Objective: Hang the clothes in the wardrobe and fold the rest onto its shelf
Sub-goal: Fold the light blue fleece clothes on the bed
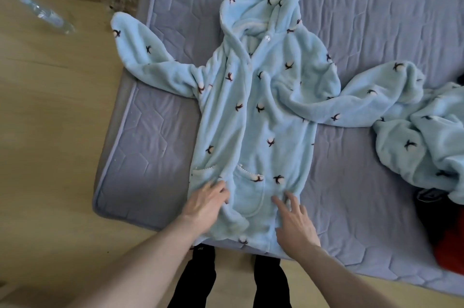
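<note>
Risks, L to R: plastic bottle [47, 15] lies on the floor far left, well apart from the work, no threat unless stepped on. Robe's left-side sleeve [140, 56] hangs past the mattress [140, 157] edge toward the floor; if the fold starts w/o tucking it in, it'll prob drag or pull the fleece robe [253, 117] off-centre. Fleece is thick and slippery, so a fold may spring back open. Hem sits right at the near mattress edge, could slide off twd the person's legs. Right-side sleeve [364, 96] runs out to touch a second matching fleece piece [426, 142]; lifting one could snag the other.

Grip: left hand [208, 201] lies flat on the robe near the left pocket, fingers spread and straight, pressing, pinching nothing. Right hand [293, 220] same: fingers splayed apart, tips on the fabric beside the right pocket, nothing held.

Robe is spread face-up on the mattress, hood away from the person, buttoned. Looks like smoothing before a fold. Wardrobe not in view.
</note>
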The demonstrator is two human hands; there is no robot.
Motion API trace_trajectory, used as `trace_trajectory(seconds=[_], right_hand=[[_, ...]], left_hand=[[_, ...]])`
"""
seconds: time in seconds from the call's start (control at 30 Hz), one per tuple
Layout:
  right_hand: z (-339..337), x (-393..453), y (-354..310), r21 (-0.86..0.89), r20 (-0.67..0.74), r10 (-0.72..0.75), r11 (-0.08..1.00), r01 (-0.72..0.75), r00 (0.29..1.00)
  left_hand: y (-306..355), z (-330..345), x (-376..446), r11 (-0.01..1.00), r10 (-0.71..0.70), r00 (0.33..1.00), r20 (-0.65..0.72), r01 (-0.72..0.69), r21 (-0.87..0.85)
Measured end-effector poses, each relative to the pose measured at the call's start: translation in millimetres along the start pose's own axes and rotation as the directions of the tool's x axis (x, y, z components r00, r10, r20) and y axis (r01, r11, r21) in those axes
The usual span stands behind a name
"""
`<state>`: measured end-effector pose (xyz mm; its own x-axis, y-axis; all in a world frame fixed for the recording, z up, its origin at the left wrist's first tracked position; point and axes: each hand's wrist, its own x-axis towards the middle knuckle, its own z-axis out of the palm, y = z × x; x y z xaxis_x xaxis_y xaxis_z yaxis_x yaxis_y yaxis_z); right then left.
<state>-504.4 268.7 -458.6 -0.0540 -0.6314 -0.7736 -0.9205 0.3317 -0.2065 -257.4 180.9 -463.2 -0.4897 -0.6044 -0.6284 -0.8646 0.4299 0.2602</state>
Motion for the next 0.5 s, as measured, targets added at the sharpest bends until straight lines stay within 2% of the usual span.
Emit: trace_trajectory(seconds=[0.07,0.13,0.17,0.23,0.3,0.37,0.43,0.5], right_hand=[[1.1,1.2,3.6,0.016,0.127,0.085,0.996,-0.088,0.988],[-1.6,3.2,6.5,-0.004,0.212,0.123,0.992,-0.125,0.97],[-4.7,5.8,7.5,-0.017,0.24,0.131,0.991,-0.13,0.962],[-15.2,12.9,7.4,-0.024,0.274,0.147,0.989,-0.146,0.951],[-27.7,23.7,4.6,0.007,0.264,0.158,0.986,-0.166,0.951],[-41.5,33.1,-0.5,0.02,0.22,0.167,0.984,-0.175,0.961],[-53.0,43.8,-8.4,0.027,0.17,0.142,0.988,-0.149,0.975],[-65.6,55.0,-20.0,0.053,0.09,0.094,0.994,-0.099,0.992]], left_hand=[[-26.0,-1.5,-14.0,0.994,-0.105,0.993,-0.046,0.106,0.024],[-57.3,-2.8,-31.2,0.954,-0.3,0.948,-0.102,0.297,-0.045],[-73.4,-4.2,-38.6,0.932,-0.361,0.93,-0.075,0.355,-0.076],[-102.2,-9.0,-47.5,0.946,-0.31,0.945,0.102,0.317,-0.065],[-119.0,-19.3,-49.2,0.959,-0.236,0.922,0.306,0.271,-0.077],[-127.7,-29.3,-42.3,0.936,-0.277,0.879,0.387,0.338,-0.098],[-128.6,-41.0,-28.1,0.888,-0.389,0.849,0.358,0.449,-0.102],[-124.0,-56.0,-6.5,0.839,-0.482,0.841,0.245,0.523,-0.147]])
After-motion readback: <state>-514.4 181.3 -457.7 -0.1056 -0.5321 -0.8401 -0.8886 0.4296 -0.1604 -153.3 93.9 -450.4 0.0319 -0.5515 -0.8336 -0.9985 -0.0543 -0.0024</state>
